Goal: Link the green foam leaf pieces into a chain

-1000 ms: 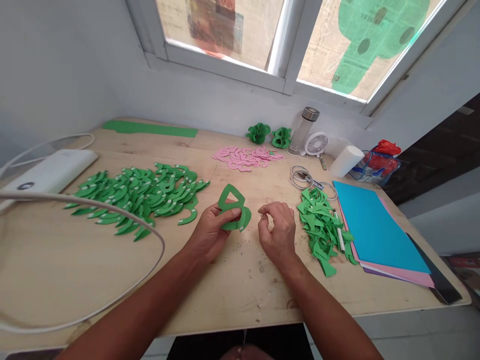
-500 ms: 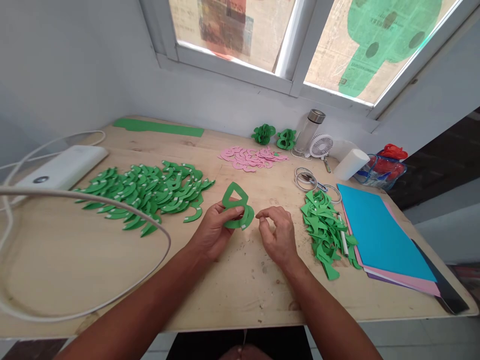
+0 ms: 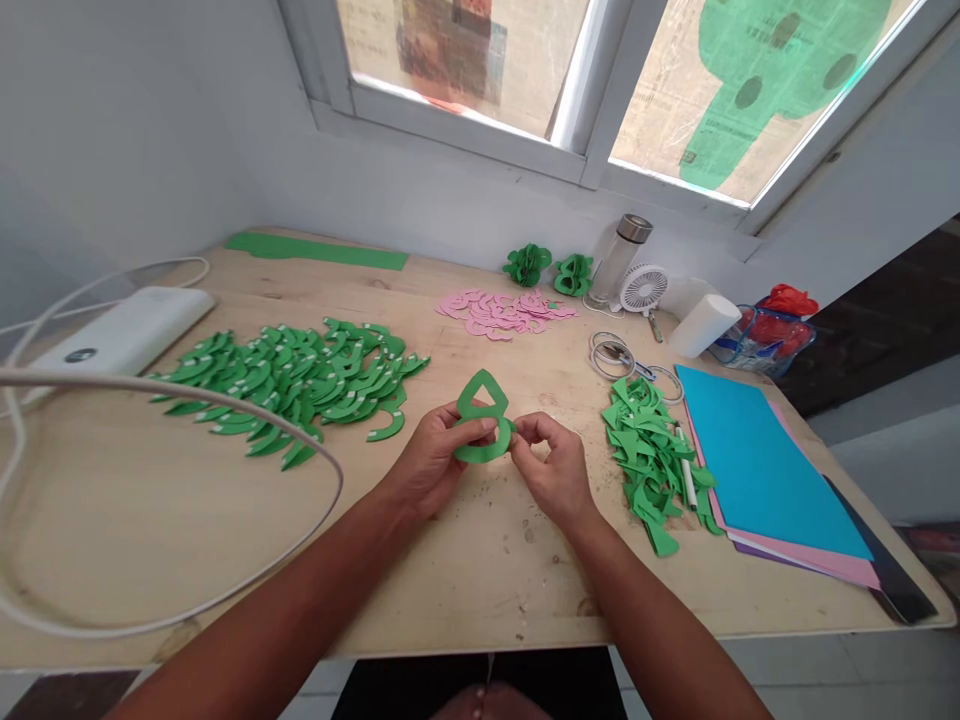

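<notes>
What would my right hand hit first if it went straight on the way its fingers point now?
Your right hand would meet the green paper cutout, whose edge its fingers seem to be pinching. Beyond it, your left hand looks next in line, though depth is hard to judge.

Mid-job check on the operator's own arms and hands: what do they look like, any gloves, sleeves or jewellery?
The left hand and right hand are ungloved, with no ring visible on the fingers that show. Both forearms are bare, with no sleeve, watch, bracelet or marking in view.
</notes>
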Available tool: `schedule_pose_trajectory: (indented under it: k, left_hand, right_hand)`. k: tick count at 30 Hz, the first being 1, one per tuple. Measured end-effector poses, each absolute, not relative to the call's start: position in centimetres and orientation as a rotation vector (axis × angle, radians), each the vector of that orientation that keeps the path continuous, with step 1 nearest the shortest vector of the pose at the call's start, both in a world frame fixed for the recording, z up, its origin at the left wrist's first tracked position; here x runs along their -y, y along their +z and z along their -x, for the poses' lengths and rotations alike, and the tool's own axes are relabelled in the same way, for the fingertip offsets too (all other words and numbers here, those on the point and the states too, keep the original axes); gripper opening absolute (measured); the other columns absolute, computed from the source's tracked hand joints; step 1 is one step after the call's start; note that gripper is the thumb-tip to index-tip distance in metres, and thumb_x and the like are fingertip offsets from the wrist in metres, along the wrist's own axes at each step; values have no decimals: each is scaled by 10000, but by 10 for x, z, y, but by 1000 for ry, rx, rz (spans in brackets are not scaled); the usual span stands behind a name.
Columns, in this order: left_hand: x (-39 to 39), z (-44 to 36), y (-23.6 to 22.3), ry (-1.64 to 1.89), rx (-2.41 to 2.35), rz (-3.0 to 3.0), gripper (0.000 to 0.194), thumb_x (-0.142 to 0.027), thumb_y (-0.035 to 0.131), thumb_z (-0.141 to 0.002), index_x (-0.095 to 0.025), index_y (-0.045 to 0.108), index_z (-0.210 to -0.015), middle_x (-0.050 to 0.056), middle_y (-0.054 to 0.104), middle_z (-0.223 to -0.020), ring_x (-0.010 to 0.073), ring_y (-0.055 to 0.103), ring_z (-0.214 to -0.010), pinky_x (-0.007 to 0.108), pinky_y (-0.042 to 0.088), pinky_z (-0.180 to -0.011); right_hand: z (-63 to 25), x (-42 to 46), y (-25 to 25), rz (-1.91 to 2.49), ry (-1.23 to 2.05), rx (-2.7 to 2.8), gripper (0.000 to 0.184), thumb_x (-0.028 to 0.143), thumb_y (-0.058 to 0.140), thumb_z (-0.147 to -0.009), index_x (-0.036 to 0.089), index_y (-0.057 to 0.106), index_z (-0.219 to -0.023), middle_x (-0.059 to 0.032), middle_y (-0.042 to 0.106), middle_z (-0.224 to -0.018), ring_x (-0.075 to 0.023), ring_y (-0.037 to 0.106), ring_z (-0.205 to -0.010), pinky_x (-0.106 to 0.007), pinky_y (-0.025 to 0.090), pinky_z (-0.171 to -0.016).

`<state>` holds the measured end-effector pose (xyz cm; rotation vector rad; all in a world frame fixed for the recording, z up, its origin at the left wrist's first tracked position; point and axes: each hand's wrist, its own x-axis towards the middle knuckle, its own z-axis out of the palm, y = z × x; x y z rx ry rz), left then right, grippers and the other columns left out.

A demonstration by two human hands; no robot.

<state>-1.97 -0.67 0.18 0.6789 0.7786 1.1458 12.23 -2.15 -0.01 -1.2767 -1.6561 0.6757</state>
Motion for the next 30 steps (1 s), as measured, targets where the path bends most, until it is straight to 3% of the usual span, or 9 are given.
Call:
schedule_pose_trajectory:
  k: [6, 18, 23, 30]
  left_hand:
    - [6, 19, 0, 1132, -812, -685, 156, -192, 744, -596, -129, 601, -599, -26, 530, -566, 75, 447, -525, 212, 352, -535]
    - [6, 18, -5, 1166, -862, -734, 151, -213, 740, -607, -132, 616, -635, -16, 541, -589, 85, 449, -560, 212, 355, -553]
    - [7, 17, -8, 1155, -861, -810, 151, -232, 709, -648, -134, 595, -635, -19, 527, -604, 86, 444, -581, 212, 355, -569]
    - [6, 17, -8, 1155, -866, -860, 146, -242, 703, -647, -141, 598, -639, -28, 522, -587, 87, 445, -564, 214, 352, -555]
  right_hand:
    - [-121, 24, 1, 1299, 475, 1746, 97, 182, 517, -749, 188, 570, -668, 14, 588, -607, -128, 525, -583, -282, 414, -645]
    - [-124, 22, 2, 1259, 793, 1665, 248, 281, 420, -841, 179, 612, -723, 1, 595, -640, -132, 540, -624, -241, 416, -605]
    - [-122, 22, -1, 1296, 718, 1671, 184, 294, 523, -786, 176, 622, -685, 5, 599, -620, -124, 526, -590, -245, 410, -631]
    - [-123, 19, -6, 1353, 791, 1584, 182, 262, 508, -771, 170, 627, -667, 7, 596, -607, -118, 500, -568, -233, 397, -587]
